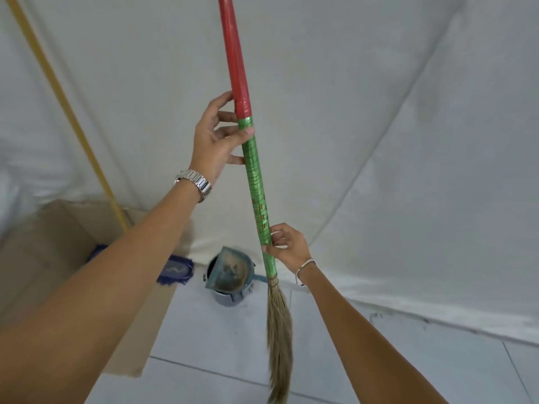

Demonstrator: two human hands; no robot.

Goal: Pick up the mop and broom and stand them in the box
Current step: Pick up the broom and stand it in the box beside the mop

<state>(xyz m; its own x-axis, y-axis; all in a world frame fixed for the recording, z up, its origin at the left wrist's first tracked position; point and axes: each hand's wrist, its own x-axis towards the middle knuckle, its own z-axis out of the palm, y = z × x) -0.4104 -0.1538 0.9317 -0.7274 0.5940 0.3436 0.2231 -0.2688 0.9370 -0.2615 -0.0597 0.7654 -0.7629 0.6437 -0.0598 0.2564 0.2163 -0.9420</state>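
The broom (256, 185) has a red upper and green lower handle and straw bristles hanging down; it is held nearly upright in mid-air, above the floor. My left hand (217, 138) grips the handle where red meets green. Lower down, my right hand (287, 246) holds the green part just above the bristles. The mop's yellow pole (62, 103) slants down into the cardboard box (40, 252) at the left, and its blue fringed head (175, 269) shows at the box's edge, partly hidden by my left arm.
A blue dustpan (230, 272) stands in a small dark bucket (230, 297) on the white tiled floor beside the box. White cloth (379, 141) covers the wall behind. Open floor lies at the right and front.
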